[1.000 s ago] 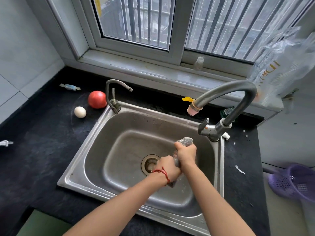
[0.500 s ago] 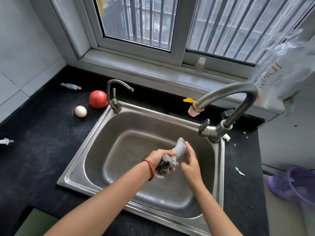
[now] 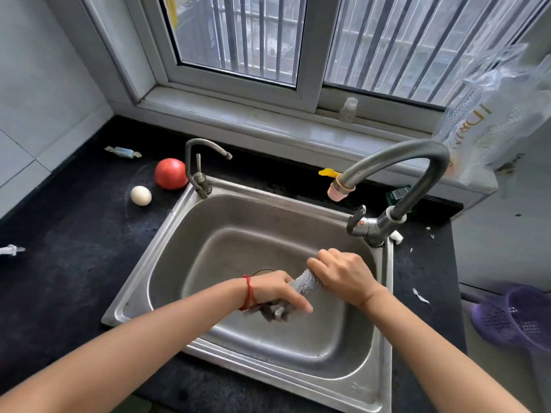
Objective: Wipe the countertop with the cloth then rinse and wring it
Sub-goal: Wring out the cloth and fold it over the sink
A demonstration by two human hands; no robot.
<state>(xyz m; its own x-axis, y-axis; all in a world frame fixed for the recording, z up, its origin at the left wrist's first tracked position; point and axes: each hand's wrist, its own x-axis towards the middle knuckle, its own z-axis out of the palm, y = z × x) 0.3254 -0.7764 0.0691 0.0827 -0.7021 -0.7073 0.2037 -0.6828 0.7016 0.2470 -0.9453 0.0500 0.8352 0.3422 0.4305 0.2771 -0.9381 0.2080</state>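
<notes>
Since half a second ago the right hand (image 3: 346, 277) has closed over the upper end of the cloth (image 3: 304, 283), which it only hovered beside then, and the left hand (image 3: 275, 292) has rolled knuckles-up. Both hands are now wrapped tight around the grey cloth, which is rolled into a short rope above the basin of the steel sink (image 3: 167, 251), over its drain and toward its right wall. The rope's long axis runs from lower left to upper right: its frayed dark tail hangs out below the left hand, a pale ribbed stretch shows between the two fists, and the far end is hidden inside the right fist. The hands sit almost touching, so the twist looks like the wringing step, late in the task. The large faucet (image 3: 396, 162) arches just beyond the right hand; no water is visible from its spout. Open basin lies below and to the left. A tomato (image 3: 170, 173) and an egg (image 3: 141, 195) rest on the black counter (image 3: 65, 263) by the sink's far left corner, well clear.
</notes>
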